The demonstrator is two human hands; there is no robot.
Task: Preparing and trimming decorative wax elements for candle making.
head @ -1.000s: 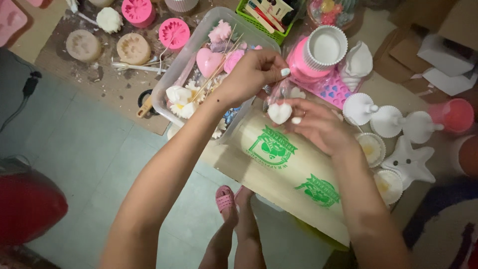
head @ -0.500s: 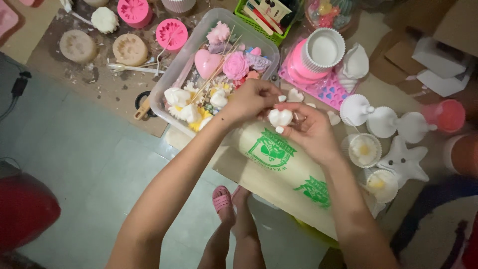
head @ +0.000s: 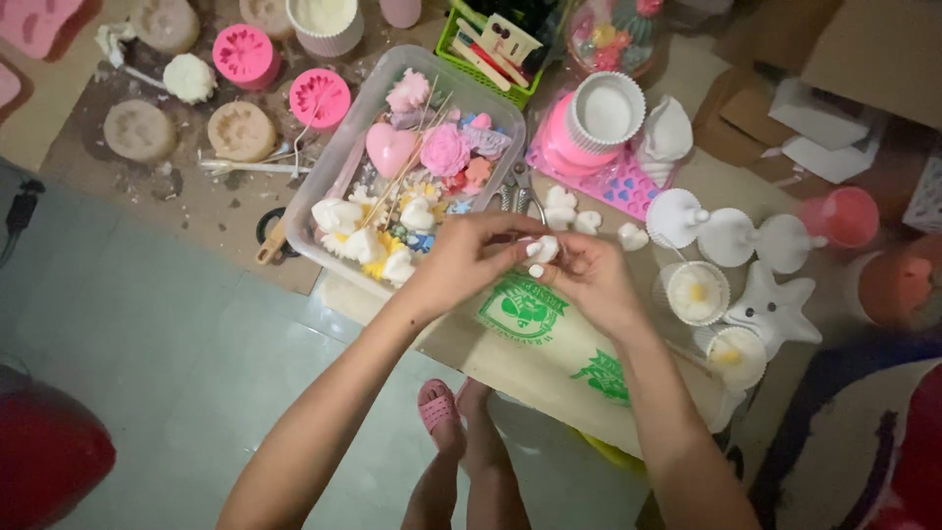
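Both my hands meet over a tan paper sheet (head: 549, 358) with green printed emblems. A small white heart-shaped wax piece (head: 545, 248) is pinched between my left hand (head: 463, 257) and my right hand (head: 586, 278). Fingers of both hands close around it, so most of it is hidden. Just behind my hands lie three more small white heart pieces (head: 574, 210) and a pair of scissors (head: 518, 188).
A clear plastic tub (head: 339, 162) of pink, white and yellow wax flowers and thin sticks stands at left. Pink and tan round moulds (head: 319, 98) lie beyond. At right are a pink heart mould tray (head: 628, 185), white fluted cups (head: 695, 292), a white star (head: 775, 309) and cardboard boxes (head: 863, 49).
My hands have drawn closer together and slightly toward me with the white heart. My left hand came down from the tub's edge. The view has shifted a little.
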